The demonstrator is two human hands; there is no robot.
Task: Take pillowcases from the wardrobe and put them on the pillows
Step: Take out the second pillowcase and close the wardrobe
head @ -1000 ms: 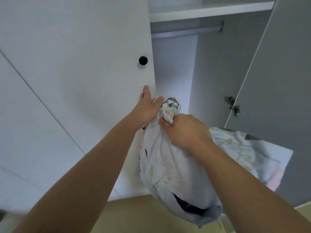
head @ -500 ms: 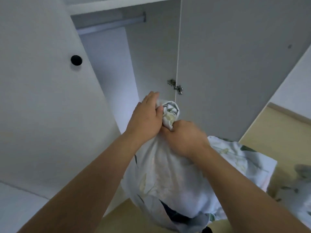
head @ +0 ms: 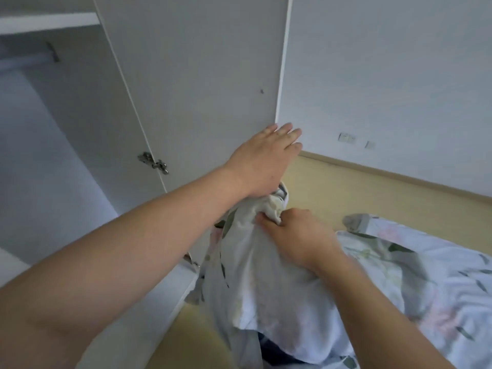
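Note:
A pale blue pillowcase (head: 255,283) with a leaf and flower print hangs in front of me, bunched at its top. My right hand (head: 298,238) grips that bunched top. My left hand (head: 266,161) is stretched forward above the cloth with flat, slightly spread fingers, close to the free edge of the open right wardrobe door (head: 202,83); nothing is in it. Whether it touches the door I cannot tell. The open wardrobe (head: 53,134) shows on the left with a shelf and a hanging rail.
A bed with matching floral bedding (head: 426,275) lies at the right, close to my right arm. Door hinges (head: 154,162) stick out on the door's inner side. Beige floor (head: 359,187) runs to a white wall with wall sockets (head: 347,138).
My view has swung right, from the wardrobe's left door to its right door and the bed. My left hand let go of the pillowcase top and reached toward the right door's edge.

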